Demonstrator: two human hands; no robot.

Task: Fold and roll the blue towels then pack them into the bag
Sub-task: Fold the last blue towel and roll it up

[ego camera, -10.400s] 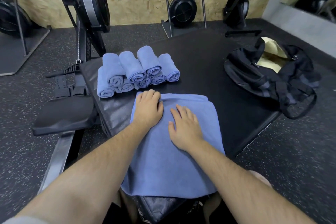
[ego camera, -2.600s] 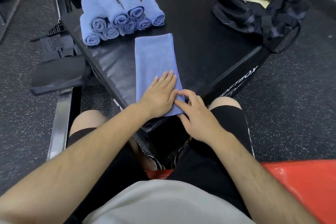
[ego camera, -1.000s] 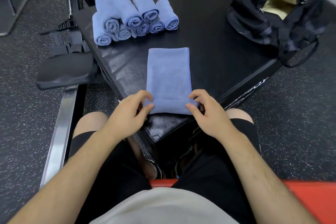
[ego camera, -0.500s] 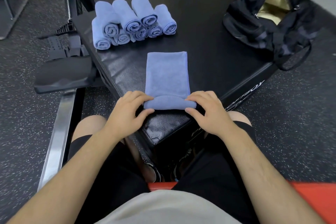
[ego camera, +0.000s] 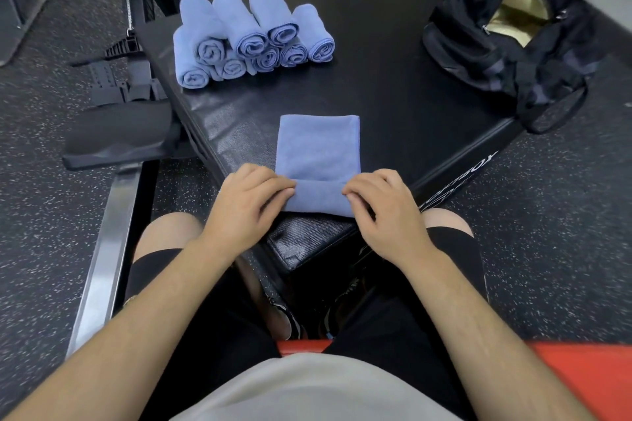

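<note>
A blue towel (ego camera: 318, 150), folded into a narrow strip, lies on the black padded box (ego camera: 393, 92) with its near end rolled up. My left hand (ego camera: 251, 203) grips the left end of that roll and my right hand (ego camera: 379, 207) grips the right end, fingers curled over it. Several rolled blue towels (ego camera: 253, 37) are stacked at the box's far left. The black bag (ego camera: 513, 55) sits open at the far right corner, showing a pale lining.
A rowing machine rail (ego camera: 109, 243) and its black seat (ego camera: 119, 133) stand left of the box. Speckled rubber floor (ego camera: 554, 215) surrounds it. My knees in black shorts flank the box's near corner, and a red seat (ego camera: 581, 379) shows at lower right.
The roll at the towel's near end has grown thicker and moved away from me, leaving a shorter flat strip. Earlier the towel was a wide fold that I narrowed into the strip.
</note>
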